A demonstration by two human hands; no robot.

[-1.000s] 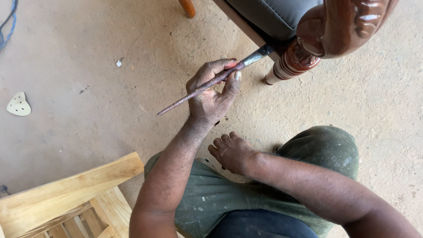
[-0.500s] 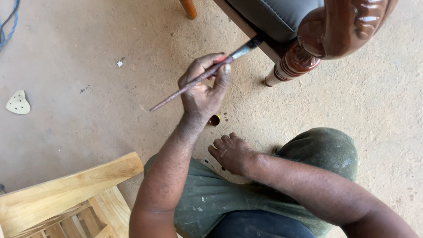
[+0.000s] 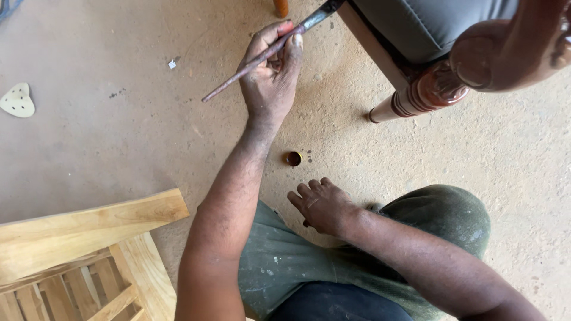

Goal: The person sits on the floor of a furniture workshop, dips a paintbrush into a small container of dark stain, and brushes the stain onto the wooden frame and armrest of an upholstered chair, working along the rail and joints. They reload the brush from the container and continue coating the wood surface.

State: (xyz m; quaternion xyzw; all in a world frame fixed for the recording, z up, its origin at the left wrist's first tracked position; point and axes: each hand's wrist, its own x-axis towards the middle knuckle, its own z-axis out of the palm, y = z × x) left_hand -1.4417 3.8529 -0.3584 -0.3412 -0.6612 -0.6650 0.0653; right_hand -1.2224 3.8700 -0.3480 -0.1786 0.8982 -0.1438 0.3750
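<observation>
Pinching a long, thin, dark-stained paintbrush (image 3: 262,59) between thumb and fingertips, the left hand (image 3: 270,77) has travelled up and away from the body since a second ago; the grip is clenched on the handle just below the metal ferrule, and the bristle end now meets the underside rail of the dark, glossy carved wooden chair (image 3: 440,89) at the top edge of view, where earlier it sat close to the turned leg. That shift suggests the staining has passed from the leg to the seat rail. With the hand gone from above it, a small round cap of brown stain (image 3: 293,158) shows on the floor, a few drops beside it. The right hand (image 3: 321,205) has stayed put, released and resting loosely on the olive-green trouser knee (image 3: 440,220), holding nothing.

Underfoot is a dusty tan concrete floor (image 3: 119,148), bare and lightly speckled. A pale heart-shaped sanding pad (image 3: 16,100) lies well apart at the left, and an unfinished light wooden slatted frame (image 3: 77,249) fills the lower left corner.
</observation>
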